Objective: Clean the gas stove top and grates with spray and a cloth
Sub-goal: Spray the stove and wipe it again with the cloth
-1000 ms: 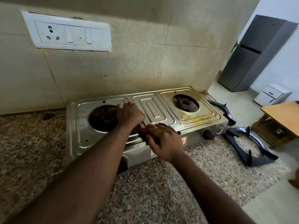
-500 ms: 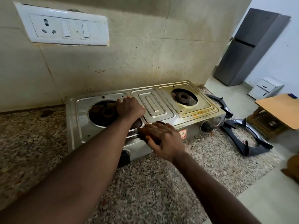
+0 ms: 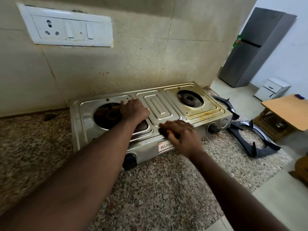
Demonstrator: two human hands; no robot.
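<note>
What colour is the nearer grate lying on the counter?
Black; the nearer grate shows best in the head view.

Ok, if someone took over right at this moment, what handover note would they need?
Left hand: rests on the stove top beside the left burner, holding nothing.
Right hand: fingers press a dark cloth, mostly hidden, at the stove's front edge.
Done: both grates are off and lie on the counter to the right of the stove.
Left: yellow-brown stains around the right burner, and the grates themselves.
Spray: not in view.
</note>
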